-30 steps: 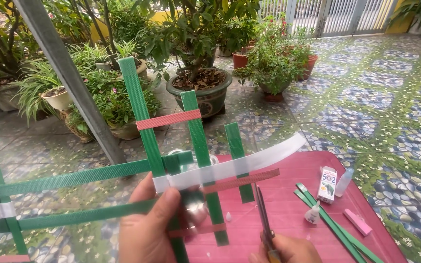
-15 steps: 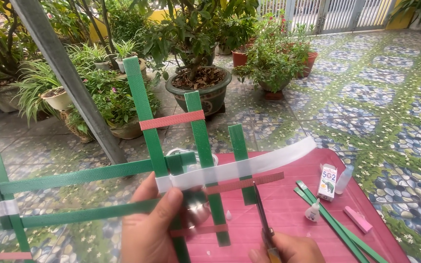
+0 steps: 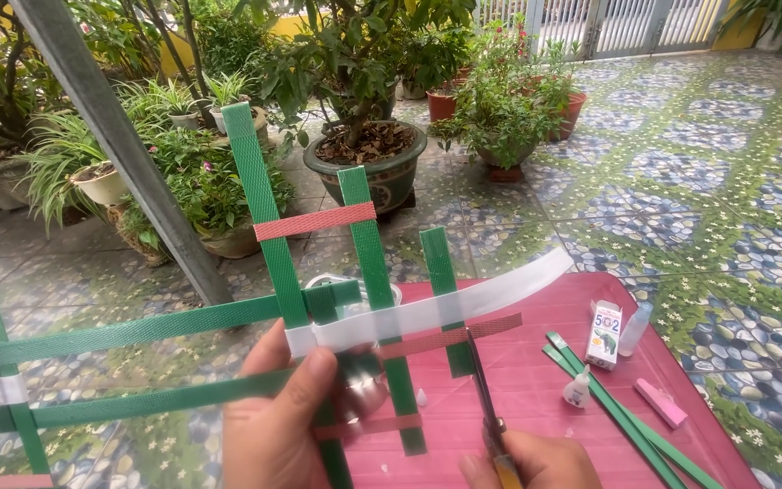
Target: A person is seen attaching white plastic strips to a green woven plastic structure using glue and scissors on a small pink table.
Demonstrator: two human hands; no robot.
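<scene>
A lattice of green straps (image 3: 273, 235) is gripped by the left hand (image 3: 273, 426) above the red surface's (image 3: 536, 398) near edge; scissors (image 3: 483, 407) are clasped in the right hand (image 3: 536, 462). Potted plants (image 3: 364, 163) are ranged on the patterned tiled floor (image 3: 717, 181) beyond

Home patio: potted plants (image 3: 368, 149), tiled floor (image 3: 717, 181)

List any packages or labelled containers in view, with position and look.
Small box: upright on the red table, right of the scissors; white with red and green print.
Small bottle: beside the box's base, on the table; clear-white, dropper-shaped.
Clear tube: just right of the box; label not readable.
</scene>
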